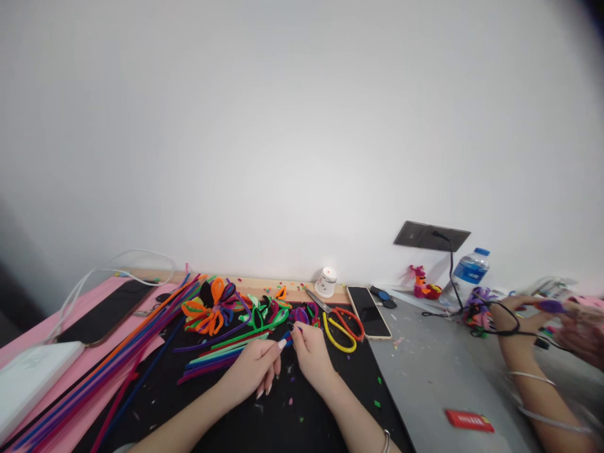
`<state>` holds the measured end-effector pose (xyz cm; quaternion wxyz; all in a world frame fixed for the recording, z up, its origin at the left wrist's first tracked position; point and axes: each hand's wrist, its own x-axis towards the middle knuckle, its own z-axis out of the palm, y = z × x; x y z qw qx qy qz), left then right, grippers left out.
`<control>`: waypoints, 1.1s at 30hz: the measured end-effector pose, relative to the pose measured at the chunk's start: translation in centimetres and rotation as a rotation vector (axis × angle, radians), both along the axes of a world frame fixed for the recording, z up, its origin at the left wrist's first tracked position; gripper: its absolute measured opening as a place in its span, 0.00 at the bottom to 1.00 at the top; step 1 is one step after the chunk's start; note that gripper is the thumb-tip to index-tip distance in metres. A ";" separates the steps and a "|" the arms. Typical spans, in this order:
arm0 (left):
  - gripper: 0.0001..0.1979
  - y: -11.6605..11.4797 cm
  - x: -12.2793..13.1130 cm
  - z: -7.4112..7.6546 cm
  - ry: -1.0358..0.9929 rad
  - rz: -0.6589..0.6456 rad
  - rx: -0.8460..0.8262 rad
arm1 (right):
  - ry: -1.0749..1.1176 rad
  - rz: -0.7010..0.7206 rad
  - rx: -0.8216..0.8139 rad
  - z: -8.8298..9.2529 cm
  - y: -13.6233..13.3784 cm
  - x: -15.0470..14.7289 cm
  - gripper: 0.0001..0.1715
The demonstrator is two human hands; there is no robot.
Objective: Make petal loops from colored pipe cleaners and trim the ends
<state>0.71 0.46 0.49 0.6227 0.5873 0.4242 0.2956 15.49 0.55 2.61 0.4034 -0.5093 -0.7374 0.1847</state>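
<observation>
Over the black mat (pixel 283 428), my left hand (pixel 257 370) pinches a short blue pipe cleaner (pixel 289 338) between thumb and forefinger. My right hand (pixel 311 353) closes on the same piece from the other side, so most of it is hidden. Cut pipe cleaners (pixel 212 360) in green, blue and purple lie beside my left hand. Behind them sits an orange pipe-cleaner flower (pixel 214 308), with green looped pieces (pixel 264 314) to its right. Scissors (pixel 340 336) with yellow and orange handles rest just past my right hand.
Long pipe cleaners (pixel 136 340) lie over pink paper (pixel 89 302) on the left, near a dark phone (pixel 111 311). A paper cup (pixel 325 283) and another phone (pixel 369 313) stand behind. At right are a red lighter (pixel 469 420), a bottle (pixel 470 270) and another person's hand (pixel 519 321).
</observation>
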 end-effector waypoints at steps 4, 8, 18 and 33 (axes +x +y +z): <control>0.28 -0.2 0.0 0.2 0.055 0.040 0.031 | -0.092 -0.038 0.050 0.0 -0.1 -0.3 0.19; 0.27 -0.5 -0.1 0.6 0.091 0.061 0.096 | -0.162 -0.083 0.085 -0.2 -0.3 -0.5 0.18; 0.23 -0.4 -0.5 1.2 0.088 0.232 0.276 | -0.099 -0.004 0.024 0.6 -0.8 -0.5 0.21; 0.18 -0.3 -1.2 1.5 0.552 0.223 0.790 | -0.482 -0.121 0.054 0.0 -1.5 -1.9 0.19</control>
